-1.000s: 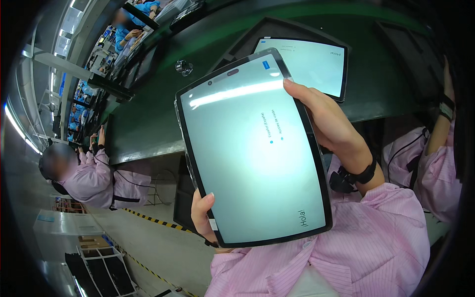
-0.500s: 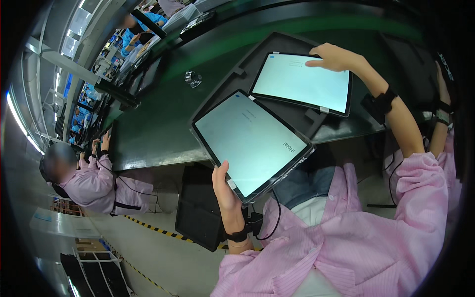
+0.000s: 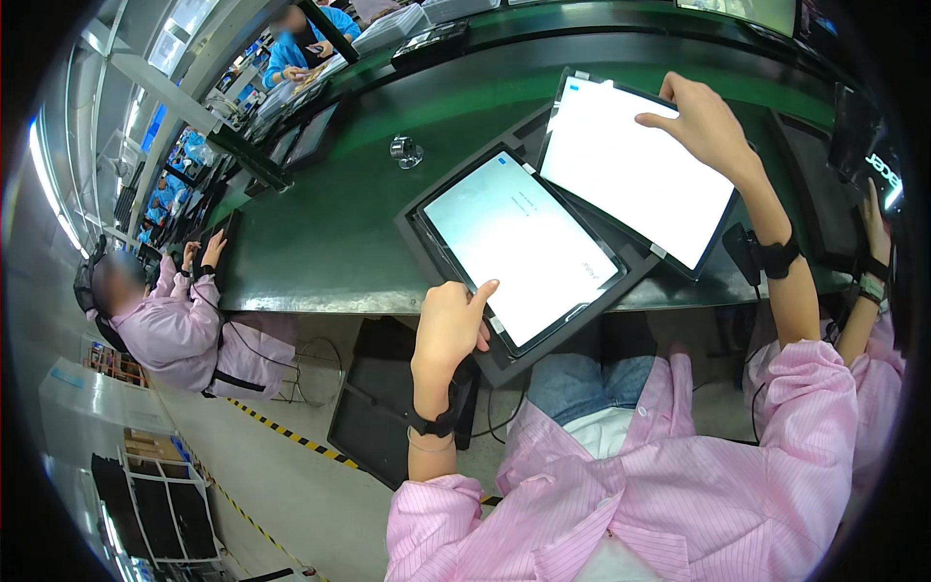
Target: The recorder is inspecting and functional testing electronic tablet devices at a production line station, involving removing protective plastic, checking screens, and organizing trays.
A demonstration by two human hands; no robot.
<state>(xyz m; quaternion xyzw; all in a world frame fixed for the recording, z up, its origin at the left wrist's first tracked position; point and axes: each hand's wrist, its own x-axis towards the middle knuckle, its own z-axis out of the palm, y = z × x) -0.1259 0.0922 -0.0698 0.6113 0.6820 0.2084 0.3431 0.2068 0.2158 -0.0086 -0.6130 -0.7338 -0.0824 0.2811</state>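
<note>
A tablet (image 3: 524, 242) with a lit pale screen and black border lies over a dark grey tray (image 3: 504, 364). My left hand (image 3: 444, 330) grips its near left edge, thumb on top and fingertips by the tray's rim. A second tablet (image 3: 630, 175), its screen bright white, is tilted beside it to the right, partly above the tray. My right hand (image 3: 708, 126) is closed on that one's far edge, the thumb lying over the screen. Small pale tabs stick to the borders of both tablets. What the right fingers do underneath is hidden.
On the green table (image 3: 339, 247) stands a small round metal object (image 3: 405, 152). Another dark tray (image 3: 819, 184) lies to the right, near a neighbour's hand (image 3: 876, 228). A person in pink (image 3: 184, 320) works at the left. A black bin (image 3: 373, 407) stands below the table's edge.
The left tablet has come down over the tray, and my left hand has turned with it. My right hand has shifted right with the second tablet, whose screen has gone brighter white.
</note>
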